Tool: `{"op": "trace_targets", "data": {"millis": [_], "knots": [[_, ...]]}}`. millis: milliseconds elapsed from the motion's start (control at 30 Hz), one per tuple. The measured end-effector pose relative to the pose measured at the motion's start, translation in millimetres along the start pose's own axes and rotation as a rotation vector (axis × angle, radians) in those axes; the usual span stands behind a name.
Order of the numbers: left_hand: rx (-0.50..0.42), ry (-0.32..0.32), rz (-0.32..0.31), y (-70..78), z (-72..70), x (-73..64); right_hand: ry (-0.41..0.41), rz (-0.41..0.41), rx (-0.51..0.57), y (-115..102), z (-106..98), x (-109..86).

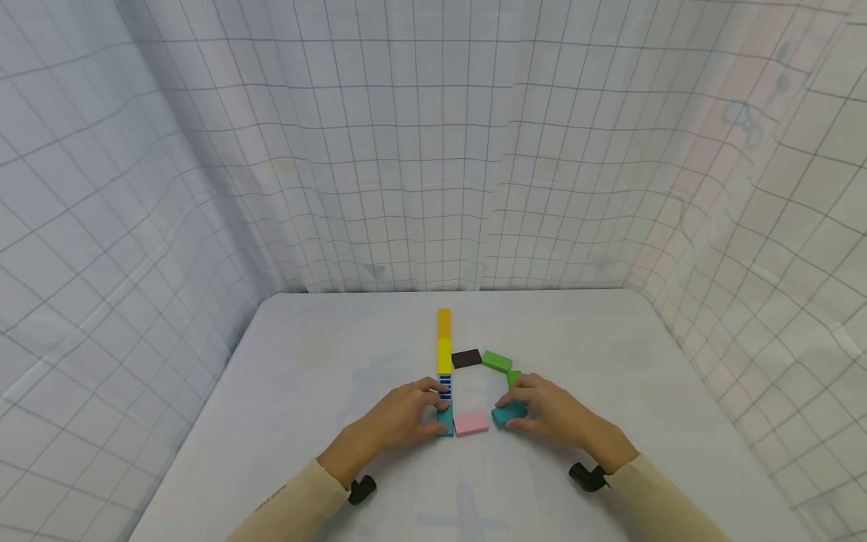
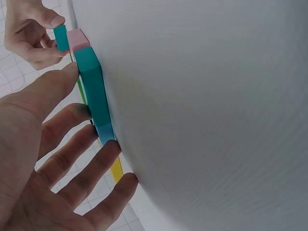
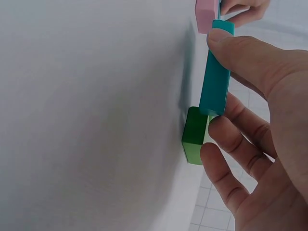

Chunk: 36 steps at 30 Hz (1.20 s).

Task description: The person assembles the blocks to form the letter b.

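My right hand (image 1: 545, 410) pinches a teal block (image 3: 215, 86) between thumb and fingers, held slightly above the table in the right wrist view. Just beyond its lower end stands a green block (image 3: 193, 139). My left hand (image 1: 406, 414) touches another teal block (image 2: 96, 86) with its thumb and index finger, the other fingers spread along the row. That block lies at the near end of a straight column with a blue striped block (image 1: 445, 382), a yellow block (image 1: 444, 356) and an orange-yellow block (image 1: 443, 324). A pink block (image 1: 471, 424) lies beside the column's near end.
From the column's right side, a black block (image 1: 466, 359), a green block (image 1: 497, 361) and a partly covered green piece (image 1: 514, 376) curve toward my right hand. The white table (image 1: 305, 346) is bordered by hanging grid-patterned sheets (image 1: 420, 188) at the back and both sides.
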<state>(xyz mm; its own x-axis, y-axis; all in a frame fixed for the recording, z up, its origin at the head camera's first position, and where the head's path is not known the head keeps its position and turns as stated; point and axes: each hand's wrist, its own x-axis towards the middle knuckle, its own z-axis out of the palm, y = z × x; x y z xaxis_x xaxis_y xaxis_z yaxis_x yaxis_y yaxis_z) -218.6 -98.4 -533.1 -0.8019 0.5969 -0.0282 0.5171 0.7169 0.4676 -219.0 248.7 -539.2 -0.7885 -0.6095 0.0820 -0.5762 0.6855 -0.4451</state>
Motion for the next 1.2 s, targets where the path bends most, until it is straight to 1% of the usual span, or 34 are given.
{"op": "trace_targets", "data": {"millis": [200, 367, 533, 700, 933, 1200], "knots": [[0.011, -0.008, -0.011, -0.2, 0.2, 0.5, -0.007, -0.003, -0.006, -1, 4, 2.8], [0.013, -0.008, -0.007, -0.1, -0.1, 0.9, -0.009, 0.001, 0.0, -2, 5, 4.4], [0.016, -0.004, -0.001, -0.4, -0.7, 0.9, -0.001, -0.014, -0.019, -2, 7, 5.7], [0.014, -0.009, -0.008, -0.9, 0.0, 0.6, 0.005, -0.022, -0.029, -2, 8, 6.5], [0.005, -0.004, -0.003, -0.3, -1.2, -0.1, 0.008, -0.039, -0.043, -6, 7, 8.8], [0.021, -0.002, 0.002, 1.1, -2.2, -0.1, 0.014, -0.05, -0.044, -5, 10, 12.2]]}}
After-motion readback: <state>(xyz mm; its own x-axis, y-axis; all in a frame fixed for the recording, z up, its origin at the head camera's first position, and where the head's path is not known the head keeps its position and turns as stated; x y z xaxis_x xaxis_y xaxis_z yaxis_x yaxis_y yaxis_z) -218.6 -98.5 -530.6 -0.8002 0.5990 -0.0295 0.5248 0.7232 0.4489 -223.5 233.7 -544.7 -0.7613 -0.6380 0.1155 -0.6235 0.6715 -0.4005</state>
